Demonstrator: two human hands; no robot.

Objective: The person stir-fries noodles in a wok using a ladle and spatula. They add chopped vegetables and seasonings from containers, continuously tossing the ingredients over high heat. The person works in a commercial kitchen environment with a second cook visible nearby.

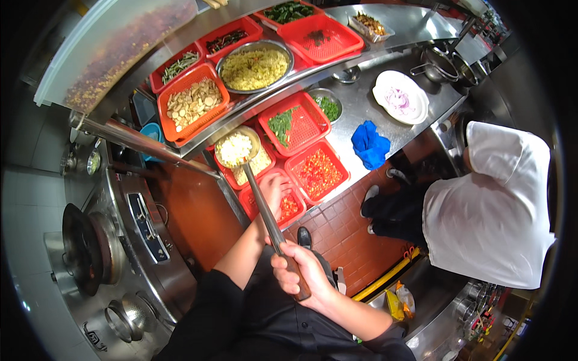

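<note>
My right hand (300,270) grips the wooden handle of a long metal ladle (264,205). The ladle's bowl is loaded with chopped pale garlic (235,149), with a few red bits near its edge. It sits over a red basket of minced pale food (255,167). My left hand (275,192) reaches past the ladle's shaft into a red basket (298,219) of chopped red chili (289,206). Its fingers point down at the chili, and whether they pinch any is hidden. Beside it stands another red basket of chopped red chilies (316,173).
Leafy greens (281,126) and chopped scallion (327,107) stand behind. A blue cloth (370,144) and a white plate with sliced onion (399,97) lie right. The upper shelf (257,106) overhangs the baskets. A person in white (487,221) stands right; a wok (81,250) sits left.
</note>
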